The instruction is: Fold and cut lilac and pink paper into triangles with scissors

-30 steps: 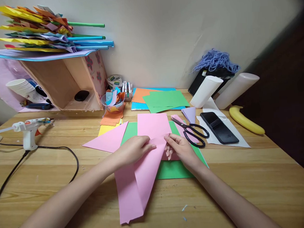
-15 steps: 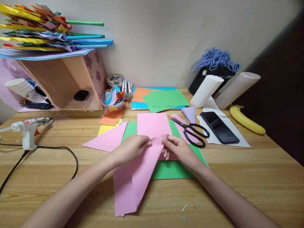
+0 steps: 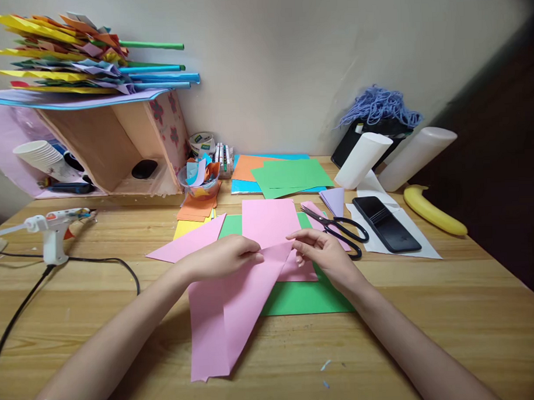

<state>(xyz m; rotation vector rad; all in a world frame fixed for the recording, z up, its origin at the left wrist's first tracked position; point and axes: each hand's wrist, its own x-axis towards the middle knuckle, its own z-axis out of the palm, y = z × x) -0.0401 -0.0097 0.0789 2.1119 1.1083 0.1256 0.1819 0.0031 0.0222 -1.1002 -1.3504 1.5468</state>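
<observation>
My left hand (image 3: pixel 231 256) is closed on the upper edge of a folded pink paper sheet (image 3: pixel 244 309), thumb on top. The sheet slants down toward the front of the table, with a crease in its lower part. At its upper right corner, my right hand (image 3: pixel 324 256) pinches the tip lightly between thumb and forefinger. Behind the hands, another pink paper (image 3: pixel 268 220) lies over a green sheet (image 3: pixel 305 298). To the left is a pink paper triangle (image 3: pixel 187 240). Black-handled scissors (image 3: pixel 338 224) rest on pink paper just beyond my right hand.
A glue gun (image 3: pixel 53 233) with its cable lies at the left. A phone (image 3: pixel 385 224) on white paper and a banana (image 3: pixel 434 210) are at the right. Orange cards (image 3: pixel 197 208), a scrap bowl (image 3: pixel 200 182) and coloured sheets (image 3: pixel 292 174) sit at the back.
The held pink sheet has shifted a little left, and its corner has dropped slightly. My right hand has moved right, its fingers less tightly curled around the corner.
</observation>
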